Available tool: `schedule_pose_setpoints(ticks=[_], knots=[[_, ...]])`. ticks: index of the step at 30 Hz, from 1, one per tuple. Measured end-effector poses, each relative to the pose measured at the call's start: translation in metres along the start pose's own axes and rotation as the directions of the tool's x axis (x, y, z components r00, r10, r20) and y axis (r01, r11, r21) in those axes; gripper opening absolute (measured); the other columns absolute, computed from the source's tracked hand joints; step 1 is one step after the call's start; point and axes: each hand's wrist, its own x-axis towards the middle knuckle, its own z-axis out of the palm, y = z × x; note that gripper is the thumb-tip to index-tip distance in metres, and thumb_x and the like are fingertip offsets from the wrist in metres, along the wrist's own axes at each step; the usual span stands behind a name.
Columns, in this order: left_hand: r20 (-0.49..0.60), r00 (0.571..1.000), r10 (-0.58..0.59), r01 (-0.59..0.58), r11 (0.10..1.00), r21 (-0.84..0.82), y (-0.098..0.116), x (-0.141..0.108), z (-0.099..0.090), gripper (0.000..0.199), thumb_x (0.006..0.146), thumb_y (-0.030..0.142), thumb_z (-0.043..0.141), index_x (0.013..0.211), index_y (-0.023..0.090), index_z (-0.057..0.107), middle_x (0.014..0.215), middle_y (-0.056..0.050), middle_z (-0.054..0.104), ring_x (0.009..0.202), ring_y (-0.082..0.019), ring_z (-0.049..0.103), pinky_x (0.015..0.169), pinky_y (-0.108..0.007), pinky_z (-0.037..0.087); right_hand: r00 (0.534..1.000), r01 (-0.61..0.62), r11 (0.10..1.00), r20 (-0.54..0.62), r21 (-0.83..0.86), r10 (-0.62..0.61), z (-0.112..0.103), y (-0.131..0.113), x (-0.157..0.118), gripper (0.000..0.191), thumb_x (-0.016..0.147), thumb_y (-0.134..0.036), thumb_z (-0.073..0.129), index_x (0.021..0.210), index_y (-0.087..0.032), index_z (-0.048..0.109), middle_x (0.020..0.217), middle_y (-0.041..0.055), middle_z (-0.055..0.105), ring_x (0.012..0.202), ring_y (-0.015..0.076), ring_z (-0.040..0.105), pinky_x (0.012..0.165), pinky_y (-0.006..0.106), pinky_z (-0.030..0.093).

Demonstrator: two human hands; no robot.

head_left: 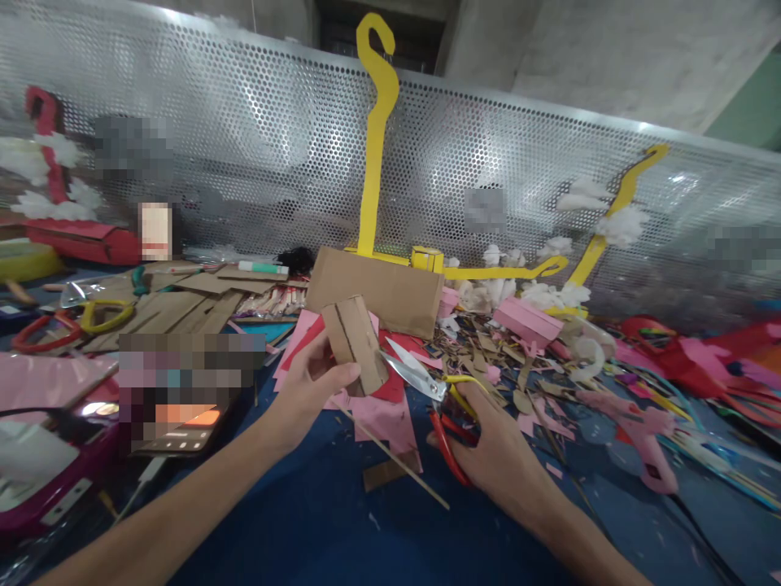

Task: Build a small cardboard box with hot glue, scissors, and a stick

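Note:
My left hand (314,382) grips a small folded cardboard piece (355,346), tilted, with a dark slit running along its length. In my right hand (497,443) are scissors (421,378) with one yellow and one red handle. Their blades are spread, and the tips come up to the right edge of the cardboard; I cannot tell if they touch it. Under both hands lie pink paper sheets (390,423) and red paper (308,346). A thin wooden stick (396,452) crosses a cardboard scrap below them. Behind stands a larger cardboard panel (378,289).
A yellow hook-shaped cutout (375,146) rises behind the panel, before a perforated metal screen (256,138). Cardboard scraps (506,358) litter the right side, near a pink glue gun (640,435) with a cord. Leftward are a phone (183,419), cardboard strips (164,317) and other scissors (49,330).

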Motion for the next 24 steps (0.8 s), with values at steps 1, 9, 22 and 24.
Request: schedule_pose_setpoints(ticks=[1,9,22,24], knots=[[0.014,1.000,0.000,0.000,1.000,-0.001,-0.0004,0.0002,-0.0003,0.043,0.081,0.021,0.078,0.123,0.023,0.071,0.113,-0.008,0.074,0.102,-0.024,0.068,0.087,-0.035,0.055,1.000,0.002,1.000,-0.001,-0.004,-0.002,-0.0001,-0.0001,0.0000,0.039,0.084,-0.036,0.074,0.117,-0.024,0.056,0.113,0.0092,0.068,0.105,0.0301,0.064,0.084,0.039,0.051],[0.019,0.997,-0.073,0.074,0.995,-0.074,0.0052,0.0006,0.0048,0.057,0.085,0.028,0.075,0.140,0.023,0.060,0.126,-0.011,0.071,0.111,-0.030,0.068,0.090,-0.042,0.058,0.998,0.061,0.998,-0.007,0.013,-0.061,-0.0033,-0.0009,-0.0022,0.026,0.086,-0.023,0.064,0.112,-0.026,0.057,0.111,0.0074,0.067,0.104,0.0275,0.065,0.085,0.038,0.052],[0.014,0.991,-0.134,0.135,0.987,-0.090,0.0068,-0.0001,0.0068,0.069,0.079,0.035,0.082,0.143,0.022,0.059,0.120,-0.014,0.074,0.104,-0.031,0.071,0.081,-0.039,0.061,0.995,0.092,0.996,0.026,0.020,-0.093,-0.0048,-0.0022,-0.0013,0.030,0.087,-0.017,0.059,0.116,-0.024,0.056,0.109,0.0074,0.066,0.101,0.0259,0.065,0.084,0.037,0.052],[-0.008,0.989,-0.147,0.146,0.986,-0.083,0.0077,0.0000,0.0066,0.065,0.078,0.034,0.083,0.139,0.021,0.062,0.117,-0.013,0.076,0.099,-0.028,0.073,0.078,-0.035,0.061,0.995,0.097,0.995,0.033,0.029,-0.098,-0.0051,-0.0006,-0.0009,0.027,0.088,-0.018,0.060,0.114,-0.025,0.057,0.108,0.0063,0.067,0.098,0.0251,0.065,0.083,0.036,0.051]])
